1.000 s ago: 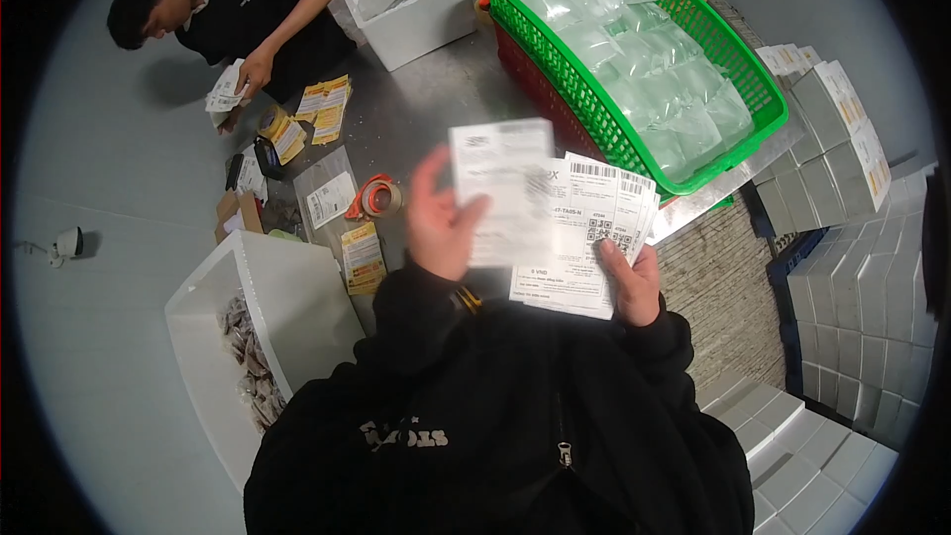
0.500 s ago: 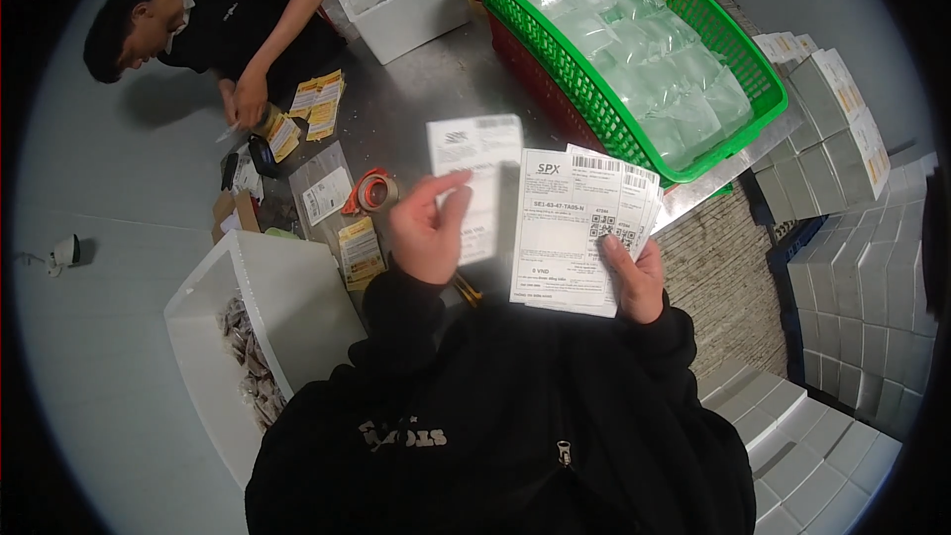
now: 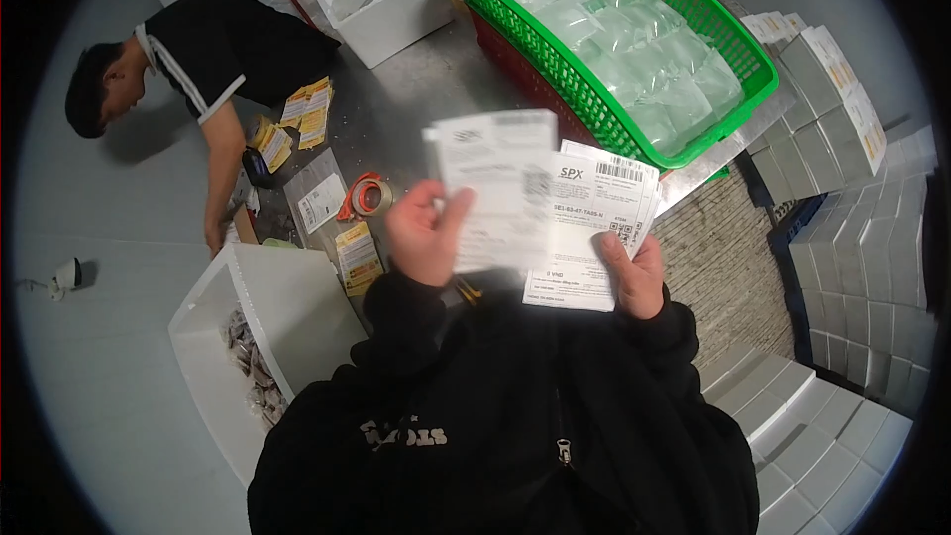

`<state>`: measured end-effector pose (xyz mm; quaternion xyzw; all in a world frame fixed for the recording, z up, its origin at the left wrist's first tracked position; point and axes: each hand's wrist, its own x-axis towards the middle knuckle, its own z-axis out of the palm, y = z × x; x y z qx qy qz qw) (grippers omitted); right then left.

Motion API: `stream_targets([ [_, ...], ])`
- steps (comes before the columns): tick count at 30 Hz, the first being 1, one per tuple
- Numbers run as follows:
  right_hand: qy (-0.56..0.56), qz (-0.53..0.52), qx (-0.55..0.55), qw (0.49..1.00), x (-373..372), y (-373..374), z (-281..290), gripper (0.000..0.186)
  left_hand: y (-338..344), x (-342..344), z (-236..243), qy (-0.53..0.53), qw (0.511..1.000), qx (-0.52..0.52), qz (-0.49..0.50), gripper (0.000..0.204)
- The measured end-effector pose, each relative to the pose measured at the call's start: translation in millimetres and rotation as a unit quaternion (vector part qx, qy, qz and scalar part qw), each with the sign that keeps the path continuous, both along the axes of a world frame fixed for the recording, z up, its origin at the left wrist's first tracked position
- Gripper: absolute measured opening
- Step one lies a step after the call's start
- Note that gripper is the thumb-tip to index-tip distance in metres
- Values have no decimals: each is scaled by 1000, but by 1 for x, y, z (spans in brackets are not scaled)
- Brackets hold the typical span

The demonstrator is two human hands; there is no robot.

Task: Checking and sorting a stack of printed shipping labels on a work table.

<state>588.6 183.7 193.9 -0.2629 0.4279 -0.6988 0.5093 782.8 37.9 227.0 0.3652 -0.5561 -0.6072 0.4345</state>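
My left hand (image 3: 424, 236) is closed on a few white shipping labels (image 3: 500, 163), pinched between thumb and fingers and blurred by motion. Beside it, my right hand (image 3: 637, 275) grips a fanned stack of similar printed labels (image 3: 584, 277), thumb on top over the square codes. The left sheets partly cover the left edge of the right stack. Both bundles are held up in front of my chest, above the metal table's near edge.
A green basket (image 3: 604, 84) of clear, filled plastic bags stands at the far right of the metal table (image 3: 421, 89). Tape roll (image 3: 371, 196), yellow cards (image 3: 359, 256) and a foam box (image 3: 287, 287) are at left. A co-worker (image 3: 243, 50) leans in. White boxes (image 3: 842, 307) are stacked right.
Another label has come into my left hand, which now overlaps the right stack. The co-worker has bent forward, reaching an arm down toward the near foam box.
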Motion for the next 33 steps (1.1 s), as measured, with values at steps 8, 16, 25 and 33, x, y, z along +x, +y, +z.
stream_targets([
  [8,-7,10,-10,1000,-2,0,2,31,-23,27,-9,-72,981,-162,80,14],
  [16,-11,10,-9,1000,1,1,2,31,29,-13,4,-103,986,-72,-113,17],
  [25,8,21,6,1000,0,3,3,33,33,-21,-2,-126,974,-90,-164,28],
  [33,11,37,2,999,-1,5,4,34,35,-23,-3,-75,988,20,-135,13],
])
